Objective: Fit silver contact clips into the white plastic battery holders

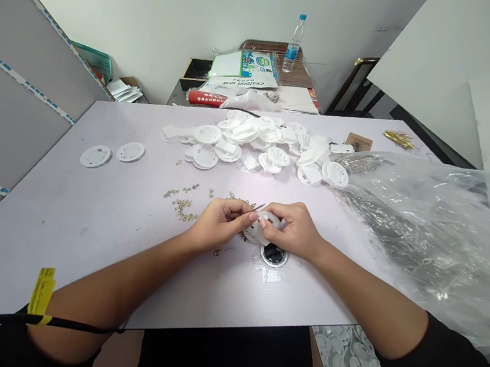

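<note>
A white plastic disc [257, 232] is held just above the table between my two hands. My left hand [222, 221] is closed, thumb and fingers pinching at the disc's left edge. From its fingertips sticks out a thin dark metal piece [259, 206]; whether it is attached to the disc I cannot tell. My right hand [296, 231] is closed on the disc's right side, thumb lying across its face. Below the hands, a black round piece with a white rim [273, 255] rests on clear tape. Small brass-coloured metal parts [184, 209] lie scattered left of the hands.
A heap of white discs [250, 134] spreads along the back. Two discs [95, 156] lie apart at left. A clear plastic bag [433, 221] covers the right side. Below the front edge stands a box of white parts [351, 358]. A cable [76, 324] crosses my left arm.
</note>
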Motion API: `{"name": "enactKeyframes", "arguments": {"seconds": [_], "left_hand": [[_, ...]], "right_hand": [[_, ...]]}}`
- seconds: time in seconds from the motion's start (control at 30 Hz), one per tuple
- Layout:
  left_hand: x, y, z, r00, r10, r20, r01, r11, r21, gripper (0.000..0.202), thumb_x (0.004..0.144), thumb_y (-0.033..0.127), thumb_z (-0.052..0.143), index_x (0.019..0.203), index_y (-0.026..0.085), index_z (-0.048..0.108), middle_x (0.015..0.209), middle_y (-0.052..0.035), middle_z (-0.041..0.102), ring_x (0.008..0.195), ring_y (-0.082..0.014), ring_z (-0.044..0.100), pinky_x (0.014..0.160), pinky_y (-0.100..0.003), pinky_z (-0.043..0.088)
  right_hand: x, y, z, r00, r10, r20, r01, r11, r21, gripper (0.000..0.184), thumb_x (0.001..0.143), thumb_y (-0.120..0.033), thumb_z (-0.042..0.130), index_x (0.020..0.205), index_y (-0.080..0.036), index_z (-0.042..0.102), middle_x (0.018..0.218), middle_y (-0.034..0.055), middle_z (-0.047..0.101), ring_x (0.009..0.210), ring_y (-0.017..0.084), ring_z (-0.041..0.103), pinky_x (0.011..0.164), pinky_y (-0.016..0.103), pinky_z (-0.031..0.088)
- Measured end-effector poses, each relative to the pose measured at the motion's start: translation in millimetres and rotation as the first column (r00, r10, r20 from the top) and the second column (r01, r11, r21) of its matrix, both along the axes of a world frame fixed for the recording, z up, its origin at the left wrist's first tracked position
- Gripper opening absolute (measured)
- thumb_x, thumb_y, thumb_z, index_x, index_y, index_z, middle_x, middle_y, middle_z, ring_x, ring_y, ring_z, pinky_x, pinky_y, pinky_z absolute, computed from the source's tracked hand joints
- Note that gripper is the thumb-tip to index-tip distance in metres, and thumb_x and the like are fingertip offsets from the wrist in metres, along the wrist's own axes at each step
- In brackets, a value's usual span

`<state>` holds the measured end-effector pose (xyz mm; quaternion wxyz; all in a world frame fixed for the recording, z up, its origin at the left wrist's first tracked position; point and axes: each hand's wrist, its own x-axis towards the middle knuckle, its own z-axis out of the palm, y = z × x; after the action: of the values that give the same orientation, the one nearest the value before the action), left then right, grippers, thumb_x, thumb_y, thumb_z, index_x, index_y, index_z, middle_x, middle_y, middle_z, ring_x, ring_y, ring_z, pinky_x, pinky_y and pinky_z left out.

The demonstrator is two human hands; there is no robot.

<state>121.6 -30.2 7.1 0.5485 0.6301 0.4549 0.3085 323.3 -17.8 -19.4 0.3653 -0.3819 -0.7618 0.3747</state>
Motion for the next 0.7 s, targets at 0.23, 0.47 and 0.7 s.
{"name": "enactKeyframes", "arguments": {"seconds": [0.23, 0.47, 0.7], "left_hand": [[-1.0, -0.2, -1.6, 0.999, 0.021, -0.047, -0.018, 0.998, 0.065, 0.035, 0.089, 0.045, 0.066, 0.082, 0.012, 0.07, 0.067, -0.0025, 0.062, 0.058, -0.0079, 0.05, 0.051, -0.019, 0.04], [-0.6, 0.2, -3.6, 0.995, 0.024, -0.093, -0.014, 0.994, 0.106, 0.034, 0.089, 0.044, 0.066, 0.081, 0.011, 0.07, 0.067, -0.0031, 0.062, 0.059, -0.0095, 0.051, 0.053, -0.021, 0.041], [1.4, -1.5, -2.0, 0.994, -0.018, -0.105, 0.023, 0.998, 0.05, 0.034, 0.089, 0.043, 0.064, 0.078, 0.011, 0.068, 0.06, 0.0, 0.056, 0.054, -0.0071, 0.045, 0.049, -0.019, 0.036]], "right_hand": [[2.1, 3.2, -0.4, 0.999, 0.035, 0.039, -0.034, 0.999, -0.019, 0.024, 0.083, -0.035, 0.059, 0.069, -0.016, 0.065, 0.052, -0.003, 0.051, 0.047, 0.009, 0.041, 0.047, 0.024, 0.03], [1.2, 3.4, -1.7, 0.996, 0.049, 0.081, -0.047, 0.999, -0.019, 0.031, 0.082, -0.031, 0.056, 0.056, -0.018, 0.047, 0.048, -0.006, 0.031, 0.046, 0.007, 0.028, 0.046, 0.025, 0.023], [1.7, 1.5, -0.6, 0.983, 0.06, 0.173, -0.094, 0.975, 0.201, 0.024, 0.08, -0.025, 0.053, 0.058, -0.018, 0.044, 0.045, -0.0069, 0.035, 0.041, 0.006, 0.029, 0.045, 0.023, 0.026]]}}
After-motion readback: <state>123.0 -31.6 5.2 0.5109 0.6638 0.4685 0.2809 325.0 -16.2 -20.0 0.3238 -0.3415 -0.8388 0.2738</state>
